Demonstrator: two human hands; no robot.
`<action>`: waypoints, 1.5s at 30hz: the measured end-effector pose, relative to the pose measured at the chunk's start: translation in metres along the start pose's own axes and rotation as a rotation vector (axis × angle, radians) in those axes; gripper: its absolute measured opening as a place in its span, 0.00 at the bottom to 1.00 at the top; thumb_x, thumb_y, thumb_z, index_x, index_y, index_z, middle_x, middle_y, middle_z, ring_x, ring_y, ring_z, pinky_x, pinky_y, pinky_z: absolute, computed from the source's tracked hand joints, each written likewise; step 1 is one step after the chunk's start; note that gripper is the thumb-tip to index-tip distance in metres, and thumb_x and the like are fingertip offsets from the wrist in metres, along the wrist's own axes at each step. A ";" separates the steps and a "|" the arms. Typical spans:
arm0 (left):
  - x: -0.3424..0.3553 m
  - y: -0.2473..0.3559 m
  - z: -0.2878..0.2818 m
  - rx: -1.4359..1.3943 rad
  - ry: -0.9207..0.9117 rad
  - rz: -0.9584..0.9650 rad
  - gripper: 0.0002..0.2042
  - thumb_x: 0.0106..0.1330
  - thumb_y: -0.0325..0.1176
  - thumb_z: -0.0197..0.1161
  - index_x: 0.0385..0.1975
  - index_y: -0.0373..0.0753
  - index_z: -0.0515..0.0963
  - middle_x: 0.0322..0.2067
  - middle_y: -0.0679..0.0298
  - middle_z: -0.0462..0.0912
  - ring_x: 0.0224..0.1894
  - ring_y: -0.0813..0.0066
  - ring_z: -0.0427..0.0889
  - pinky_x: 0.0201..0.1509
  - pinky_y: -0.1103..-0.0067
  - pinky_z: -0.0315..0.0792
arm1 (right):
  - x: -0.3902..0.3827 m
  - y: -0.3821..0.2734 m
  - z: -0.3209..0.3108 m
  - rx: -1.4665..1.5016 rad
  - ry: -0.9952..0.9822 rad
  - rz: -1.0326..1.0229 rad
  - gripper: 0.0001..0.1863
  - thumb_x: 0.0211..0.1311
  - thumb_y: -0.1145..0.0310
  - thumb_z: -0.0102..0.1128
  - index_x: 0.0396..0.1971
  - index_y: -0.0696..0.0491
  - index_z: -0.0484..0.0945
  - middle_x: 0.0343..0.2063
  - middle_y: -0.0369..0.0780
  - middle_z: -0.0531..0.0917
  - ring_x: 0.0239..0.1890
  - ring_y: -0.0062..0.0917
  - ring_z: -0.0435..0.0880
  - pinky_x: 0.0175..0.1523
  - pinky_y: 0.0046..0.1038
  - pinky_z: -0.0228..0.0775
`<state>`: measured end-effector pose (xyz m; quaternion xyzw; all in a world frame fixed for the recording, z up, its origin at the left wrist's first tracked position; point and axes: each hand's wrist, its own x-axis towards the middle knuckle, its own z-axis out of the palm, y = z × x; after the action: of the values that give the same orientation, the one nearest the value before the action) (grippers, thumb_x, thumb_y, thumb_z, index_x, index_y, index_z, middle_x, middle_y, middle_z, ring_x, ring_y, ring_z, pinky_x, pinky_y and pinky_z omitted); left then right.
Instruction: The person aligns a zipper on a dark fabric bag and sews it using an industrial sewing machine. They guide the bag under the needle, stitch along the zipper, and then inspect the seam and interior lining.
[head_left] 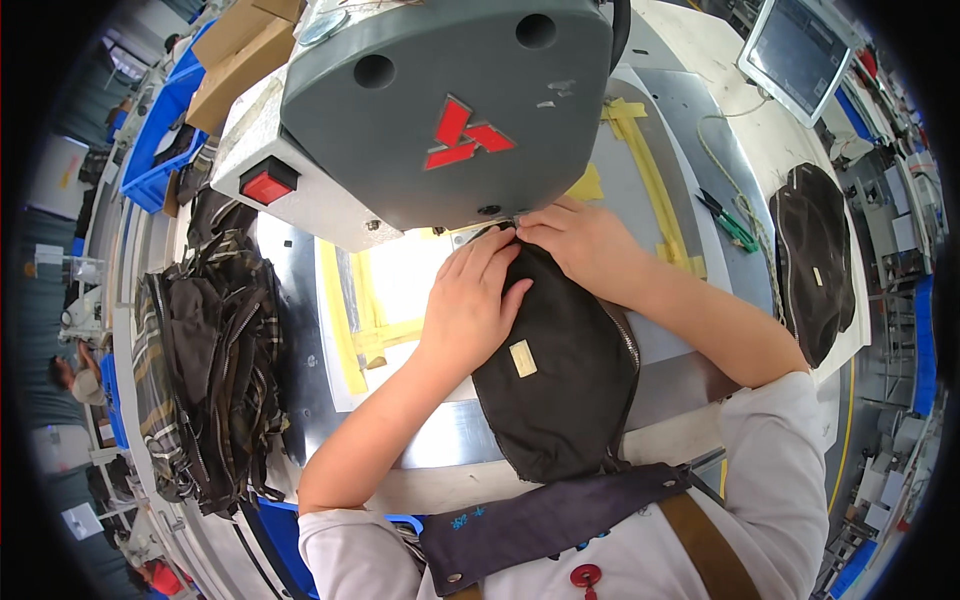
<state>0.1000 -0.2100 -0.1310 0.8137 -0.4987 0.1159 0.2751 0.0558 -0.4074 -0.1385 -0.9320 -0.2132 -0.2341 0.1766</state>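
Note:
A dark brown zippered fabric pouch with a small cream label lies in front of me, its narrow far end under the grey head of a sewing machine. My left hand rests on the left side of that far end, fingers stretched forward and thumb apart on the cloth. On the other side, my right hand pinches the pouch's far edge between its fingertips. A metal zipper runs down the pouch's right side. The machine head hides the needle area and the pouch's very tip.
A pile of dark and plaid zippered pieces sits at the left. To the right lie green-handled snips and another dark pouch. Yellow tape edges the work plate. A screen stands far right; blue bins are far left.

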 end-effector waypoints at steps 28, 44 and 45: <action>0.010 -0.007 -0.007 -0.025 -0.120 -0.017 0.20 0.50 0.33 0.68 0.43 0.32 0.74 0.50 0.56 0.75 0.51 0.58 0.76 0.54 0.69 0.71 | 0.033 -0.001 -0.039 0.223 -0.490 0.655 0.12 0.53 0.70 0.58 0.37 0.58 0.76 0.22 0.42 0.81 0.26 0.30 0.81 0.33 0.30 0.70; 0.012 -0.008 -0.008 -0.021 -0.116 0.002 0.19 0.50 0.31 0.68 0.42 0.33 0.74 0.49 0.57 0.76 0.49 0.58 0.77 0.53 0.70 0.72 | 0.013 0.008 0.001 0.656 -0.100 0.760 0.10 0.50 0.72 0.58 0.34 0.55 0.77 0.19 0.36 0.73 0.23 0.24 0.72 0.29 0.29 0.64; 0.012 -0.008 -0.007 -0.020 -0.113 0.003 0.19 0.50 0.31 0.68 0.42 0.33 0.74 0.49 0.57 0.76 0.49 0.59 0.77 0.53 0.70 0.72 | 0.014 0.007 0.001 0.638 -0.106 0.758 0.10 0.50 0.72 0.58 0.34 0.55 0.76 0.19 0.37 0.73 0.23 0.25 0.73 0.29 0.29 0.64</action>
<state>0.1135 -0.2121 -0.1222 0.8153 -0.5159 0.0654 0.2545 0.0705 -0.4088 -0.1335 -0.8541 0.0708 -0.0287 0.5145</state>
